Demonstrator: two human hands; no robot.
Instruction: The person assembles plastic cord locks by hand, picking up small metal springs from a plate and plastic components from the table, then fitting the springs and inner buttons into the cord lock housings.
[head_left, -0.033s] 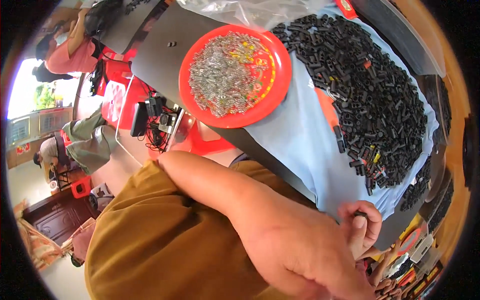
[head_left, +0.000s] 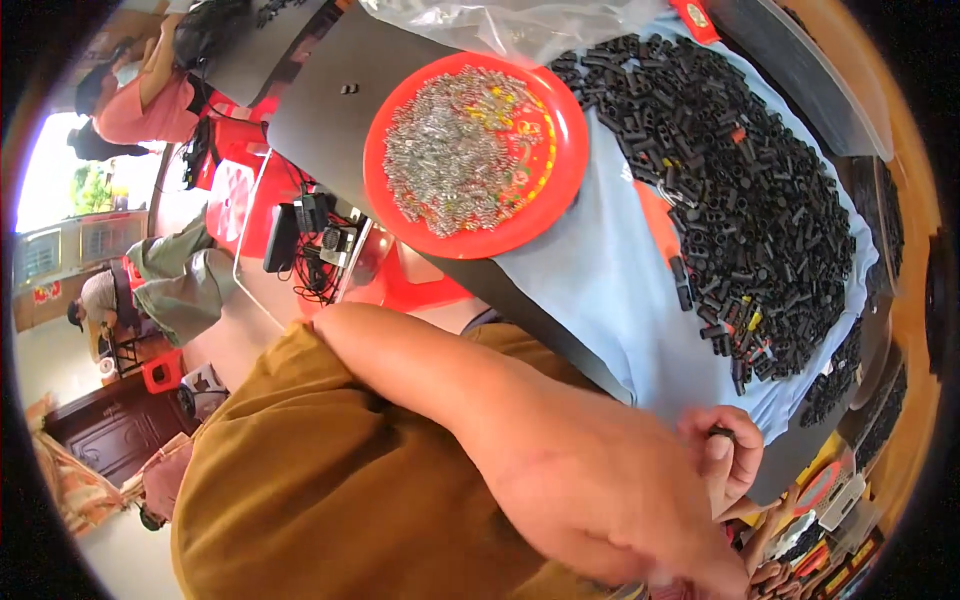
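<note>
My left forearm reaches in from the left across brown cloth, and my left hand point(head_left: 610, 490) is bent down at the lower right. Its fingertips are smeared and partly hidden beneath it, so what they hold does not show. Just beyond it my right hand point(head_left: 738, 462) is closed, pinching a small black plastic piece point(head_left: 721, 433) between thumb and curled fingers. To the right, a heap of black plastic pieces point(head_left: 760, 200) lies on a light blue cloth point(head_left: 585, 300). A red plate point(head_left: 560, 190) with many small metal springs point(head_left: 440, 150) stands on the dark table.
Two small black pieces point(head_left: 349, 89) lie left of the plate on the table point(head_left: 320, 130). Clear plastic film point(head_left: 510, 25) covers its far edge. Red stools point(head_left: 410, 285) and a black adapter with cables point(head_left: 282, 238) are at the left. Other people sit farther off; hands show at the lower right.
The whole view has shifted slightly. My left fingers have moved a little near the lower edge and are blurred; my right hand keeps its grip on the black plastic piece.
</note>
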